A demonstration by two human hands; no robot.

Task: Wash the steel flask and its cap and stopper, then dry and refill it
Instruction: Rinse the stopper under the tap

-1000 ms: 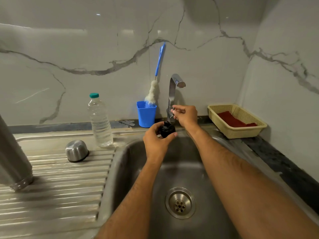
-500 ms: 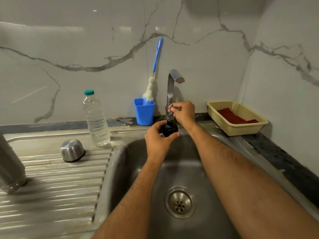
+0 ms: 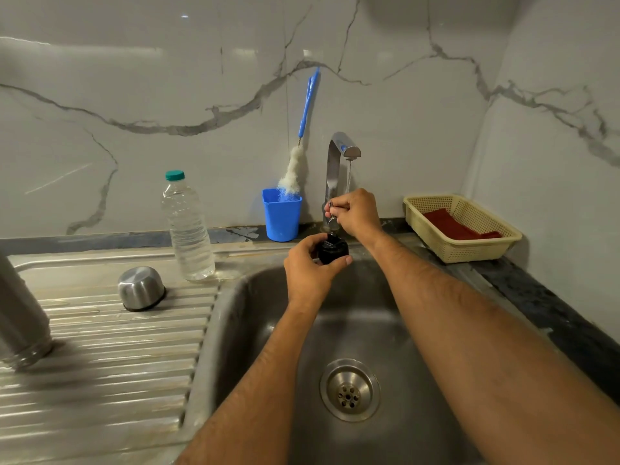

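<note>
The stopper (image 3: 332, 250), a squat black plastic plug with a rounded body, sits above the back edge of the sink (image 3: 412, 350), gripped in the left hand (image 3: 310, 270) with thumb and fingers curled round its sides. Just behind and above it the right hand (image 3: 355, 213) pinches the small metal lever at the foot of the tap (image 3: 335, 169), a flat-sided chrome spout from whose nozzle a thin stream of water falls behind the knuckles. The sink is a smooth, dull steel basin with a round perforated drain (image 3: 350, 390). On the ribbed steel draining board (image 3: 110, 360) to its left the domed, brushed-steel cap (image 3: 141, 288) rests mouth down near the back, and the cylindrical steel flask (image 3: 18, 317) stands at the left edge, partly cut off. A ridged clear plastic bottle (image 3: 186, 229) with a green lid stands at the board's back corner nearest the basin, beside a blue plastic cup (image 3: 281, 214) holding a fluffy white brush (image 3: 295, 166). A woven cream basket (image 3: 466, 243) with a red cloth (image 3: 453, 224) sits in the right back corner of the counter.
</note>
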